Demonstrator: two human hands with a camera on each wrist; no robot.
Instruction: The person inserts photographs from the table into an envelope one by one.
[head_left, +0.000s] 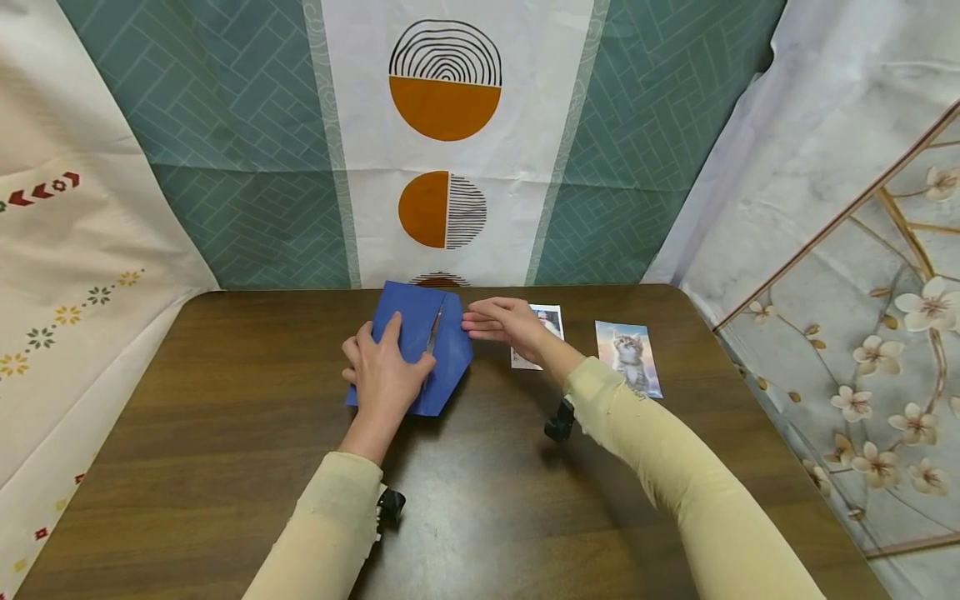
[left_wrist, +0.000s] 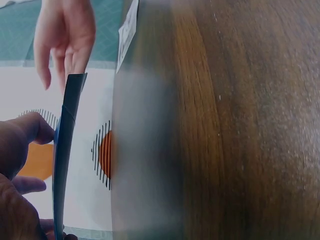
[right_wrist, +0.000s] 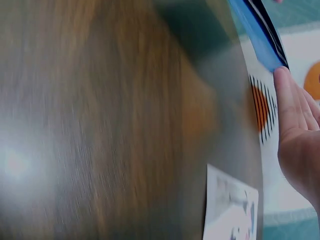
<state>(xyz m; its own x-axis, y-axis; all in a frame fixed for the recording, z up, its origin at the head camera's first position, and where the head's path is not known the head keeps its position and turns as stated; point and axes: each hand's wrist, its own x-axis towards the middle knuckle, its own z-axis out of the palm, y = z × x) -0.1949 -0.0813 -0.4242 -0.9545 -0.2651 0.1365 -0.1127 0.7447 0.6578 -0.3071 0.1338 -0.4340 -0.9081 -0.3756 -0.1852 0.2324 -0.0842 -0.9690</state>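
Note:
A blue envelope (head_left: pixel 452 358) is held up off the table, its long slit facing up and its pointed flap turned to the right. My left hand (head_left: pixel 382 367) grips it, the fingers spread across its face and the thumb beside the slit; in the left wrist view the envelope (left_wrist: pixel 63 150) appears almost edge-on. My right hand (head_left: pixel 510 323) has its fingers straight and together, the fingertips right at the flap's edge. The right wrist view also has those straight fingers (right_wrist: pixel 290 100) at the envelope's end (right_wrist: pixel 265 42).
Behind my right hand lies a picture card (head_left: pixel 551 318), partly hidden by the hand. Farther right is a card with a kitten on it (head_left: pixel 630 358). Both rest on the brown wooden table (head_left: pixel 247 433), with patterned curtains (head_left: pixel 255 167) hanging along its back edge.

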